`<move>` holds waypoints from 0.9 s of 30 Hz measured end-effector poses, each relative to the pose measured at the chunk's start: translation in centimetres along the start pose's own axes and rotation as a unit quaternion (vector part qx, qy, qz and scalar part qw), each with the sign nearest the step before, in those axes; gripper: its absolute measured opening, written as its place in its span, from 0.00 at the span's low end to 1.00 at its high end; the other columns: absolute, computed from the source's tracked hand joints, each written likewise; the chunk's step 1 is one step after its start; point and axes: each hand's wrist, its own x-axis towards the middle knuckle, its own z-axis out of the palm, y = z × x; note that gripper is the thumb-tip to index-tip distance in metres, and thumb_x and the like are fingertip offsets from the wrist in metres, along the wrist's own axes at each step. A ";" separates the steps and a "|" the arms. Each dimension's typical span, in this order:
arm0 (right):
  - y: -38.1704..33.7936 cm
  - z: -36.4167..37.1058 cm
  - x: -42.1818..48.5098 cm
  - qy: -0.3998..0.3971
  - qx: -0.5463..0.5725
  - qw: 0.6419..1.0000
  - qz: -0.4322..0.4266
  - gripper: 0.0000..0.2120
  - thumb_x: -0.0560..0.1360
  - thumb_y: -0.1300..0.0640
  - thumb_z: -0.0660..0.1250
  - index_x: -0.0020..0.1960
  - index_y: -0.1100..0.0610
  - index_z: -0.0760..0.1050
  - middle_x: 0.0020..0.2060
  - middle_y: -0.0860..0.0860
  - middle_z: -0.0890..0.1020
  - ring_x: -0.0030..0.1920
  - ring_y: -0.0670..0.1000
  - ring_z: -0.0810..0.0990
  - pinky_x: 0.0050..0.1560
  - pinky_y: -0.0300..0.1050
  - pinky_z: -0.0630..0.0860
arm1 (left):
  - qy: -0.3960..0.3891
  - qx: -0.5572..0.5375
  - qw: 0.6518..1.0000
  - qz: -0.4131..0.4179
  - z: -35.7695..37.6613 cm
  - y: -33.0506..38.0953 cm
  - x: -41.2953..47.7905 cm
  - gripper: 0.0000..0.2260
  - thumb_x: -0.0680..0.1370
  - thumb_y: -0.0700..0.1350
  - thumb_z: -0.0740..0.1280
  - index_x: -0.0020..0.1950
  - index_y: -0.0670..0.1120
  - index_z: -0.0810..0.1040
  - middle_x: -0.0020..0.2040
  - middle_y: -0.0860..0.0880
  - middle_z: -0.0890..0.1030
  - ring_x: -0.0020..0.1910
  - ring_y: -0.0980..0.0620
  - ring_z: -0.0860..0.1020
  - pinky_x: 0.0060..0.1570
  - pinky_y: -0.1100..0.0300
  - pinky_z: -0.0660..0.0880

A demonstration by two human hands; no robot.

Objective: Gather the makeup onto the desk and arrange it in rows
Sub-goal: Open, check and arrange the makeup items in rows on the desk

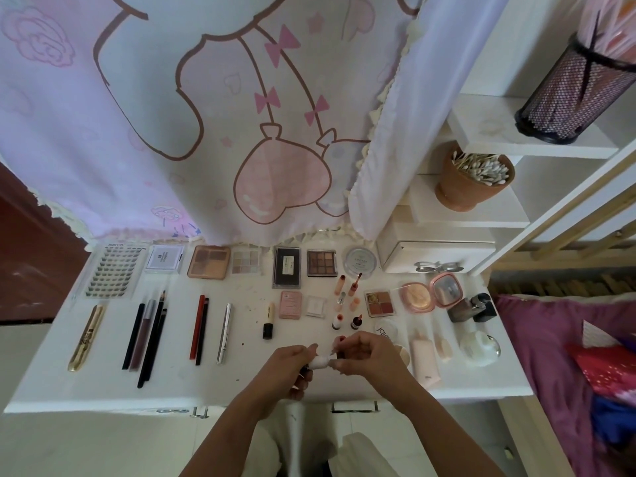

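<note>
A white desk (223, 387) bears a back row of palettes (321, 263), pencils (132, 335) at left, lip tubes (353, 287) centre-right.

A white desk (241, 390) has a smooth, faintly glossy top that looks laminated. At 12 o'clock hangs a matt printed cloth curtain (137, 132) with a rough fringed hem. At 2 o'clock stands a black metal mesh holder (578, 87), and just below it a matt, terracotta-looking pot (461, 191) of cotton swabs (481, 168). At 9 o'clock lie a clear, glossy plastic lash tray (115, 270) and a shiny metallic gold tube (86, 337), with matt black pencils (151, 342) and a polished silver pen (224, 333) beside them. At 3 o'clock is a glossy pink plastic compact (445, 290) with a mirror-bright lid. At 6 o'clock are a small white tube (320, 360), smooth and glossy, and a shiny metal drawer handle (354, 410). At 4 o'clock lies soft purple cloth bedding (550, 339).
</note>
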 end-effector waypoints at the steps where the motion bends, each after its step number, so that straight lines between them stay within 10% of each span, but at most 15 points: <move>1: 0.0 0.0 -0.1 0.002 0.001 1.000 -0.003 0.11 0.66 0.68 0.77 0.46 0.62 0.81 0.42 0.57 0.86 0.42 0.57 0.85 0.46 0.46 0.82 | 0.002 -0.002 1.000 -0.001 0.0 0.0 0.0 0.14 0.81 0.52 0.61 0.49 0.42 0.78 0.35 0.47 0.76 0.31 0.53 0.72 0.35 0.60 0.72; 13: -0.7 -0.1 -0.3 0.035 -0.006 0.999 0.025 0.06 0.76 0.60 0.69 0.51 0.62 0.80 0.34 0.54 0.85 0.30 0.49 0.81 0.34 0.39 0.78 | 0.031 -0.049 0.998 0.018 0.5 0.5 -0.5 0.14 0.80 0.52 0.64 0.47 0.41 0.79 0.33 0.46 0.77 0.31 0.53 0.74 0.37 0.61 0.75; 19: -1.4 -0.7 -0.4 0.056 -0.075 0.995 0.035 0.17 0.81 0.54 0.62 0.36 0.58 0.76 0.28 0.52 0.79 0.27 0.47 0.73 0.33 0.40 0.71 | 0.045 -0.072 0.996 0.038 0.5 0.9 -0.6 0.15 0.80 0.51 0.63 0.51 0.40 0.80 0.37 0.45 0.81 0.34 0.52 0.78 0.37 0.60 0.77; 27: -2.9 -2.4 -0.5 -0.048 -0.045 0.997 0.045 0.12 0.73 0.52 0.72 0.45 0.62 0.83 0.34 0.56 0.84 0.31 0.50 0.79 0.37 0.41 0.78 | 0.014 -0.066 0.997 0.046 0.4 1.0 -0.8 0.17 0.77 0.54 0.67 0.52 0.40 0.80 0.39 0.46 0.83 0.37 0.53 0.78 0.41 0.61 0.77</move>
